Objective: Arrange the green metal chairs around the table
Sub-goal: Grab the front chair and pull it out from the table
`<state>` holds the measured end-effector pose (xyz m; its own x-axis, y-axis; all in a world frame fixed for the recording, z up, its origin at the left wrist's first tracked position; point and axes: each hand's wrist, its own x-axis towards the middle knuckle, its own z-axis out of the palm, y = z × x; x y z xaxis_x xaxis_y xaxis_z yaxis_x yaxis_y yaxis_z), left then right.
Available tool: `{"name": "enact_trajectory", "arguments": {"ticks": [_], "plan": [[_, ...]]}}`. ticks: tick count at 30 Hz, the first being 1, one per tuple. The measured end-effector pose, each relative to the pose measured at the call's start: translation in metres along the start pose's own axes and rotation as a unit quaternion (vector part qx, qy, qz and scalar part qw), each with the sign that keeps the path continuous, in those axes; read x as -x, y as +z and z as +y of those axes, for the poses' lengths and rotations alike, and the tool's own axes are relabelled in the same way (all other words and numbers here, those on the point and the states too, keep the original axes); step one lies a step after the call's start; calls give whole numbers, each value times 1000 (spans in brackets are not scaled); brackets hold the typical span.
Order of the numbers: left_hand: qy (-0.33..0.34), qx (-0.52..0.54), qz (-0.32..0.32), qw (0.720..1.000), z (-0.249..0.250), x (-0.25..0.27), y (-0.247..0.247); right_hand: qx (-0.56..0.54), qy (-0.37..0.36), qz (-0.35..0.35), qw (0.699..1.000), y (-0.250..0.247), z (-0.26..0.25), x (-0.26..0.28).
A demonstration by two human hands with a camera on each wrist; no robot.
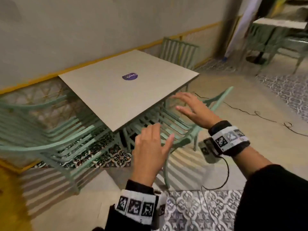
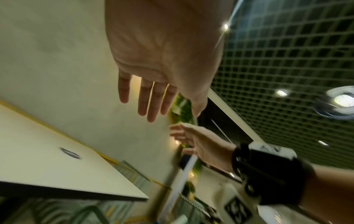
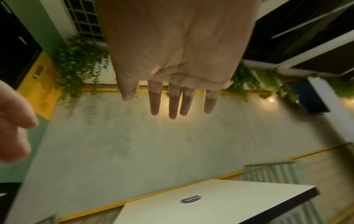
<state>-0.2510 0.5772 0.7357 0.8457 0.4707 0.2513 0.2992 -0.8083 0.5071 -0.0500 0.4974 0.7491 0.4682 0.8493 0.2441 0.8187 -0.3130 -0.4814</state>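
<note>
A square beige table (image 1: pixel 103 87) with a purple round sticker (image 1: pixel 130 76) stands by the wall. Three green metal slatted chairs surround it: one at the left (image 1: pixel 50 130), one at the near right side (image 1: pixel 180 129) pushed partly under the tabletop, one at the far side (image 1: pixel 179 51). My left hand (image 1: pixel 152 147) hovers with straight fingers above the near chair's back rail, holding nothing. My right hand (image 1: pixel 191 109) is spread above the same chair's seat, near the table edge, also empty. In the wrist views both palms (image 2: pixel 162 50) (image 3: pixel 178 50) show straight fingers and the tabletop (image 3: pixel 220 201) below.
A black cable (image 1: pixel 260 114) runs across the floor right of the near chair. Another table with green chairs (image 1: pixel 280 37) stands at the far right. A yellow-edged wall (image 1: pixel 83 30) runs behind the table. Patterned tiles cover parts of the floor.
</note>
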Motion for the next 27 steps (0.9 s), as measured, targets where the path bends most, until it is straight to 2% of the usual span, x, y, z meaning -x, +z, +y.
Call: {"name": "enact_trajectory", "arguments": {"ticks": [3,5,8,11,14,16,18,20,21,24,27], "plan": [[28,-13,-35,999,62,-33,62,42,0,17,999,-52,72,29],[16,-14,-50,999,93,-60,107,68,2,7,998,-81,125,48],[-37,-26,-56,997,126,-91,168,105,25,-23,994,-118,208,68],[-110,-43,-60,991,141,-108,211,135,43,-82,986,-130,276,62],[-179,-71,-57,980,141,-120,239,164,1,-150,975,-113,317,18],[-203,-127,-32,970,132,-136,254,190,-31,-182,964,-95,339,-21],[-228,-198,-22,953,118,-152,263,246,-57,-223,942,-79,365,-55],[-227,-253,-45,940,101,-165,268,296,-91,-253,917,-70,393,-78],[-221,-257,-62,939,94,-169,269,292,-113,-259,914,-65,407,-85],[-212,-287,-71,931,78,-170,277,266,-223,-222,911,-51,438,-106],[-218,-315,-27,923,61,-179,266,294,-294,-216,884,-37,441,-133]]}}
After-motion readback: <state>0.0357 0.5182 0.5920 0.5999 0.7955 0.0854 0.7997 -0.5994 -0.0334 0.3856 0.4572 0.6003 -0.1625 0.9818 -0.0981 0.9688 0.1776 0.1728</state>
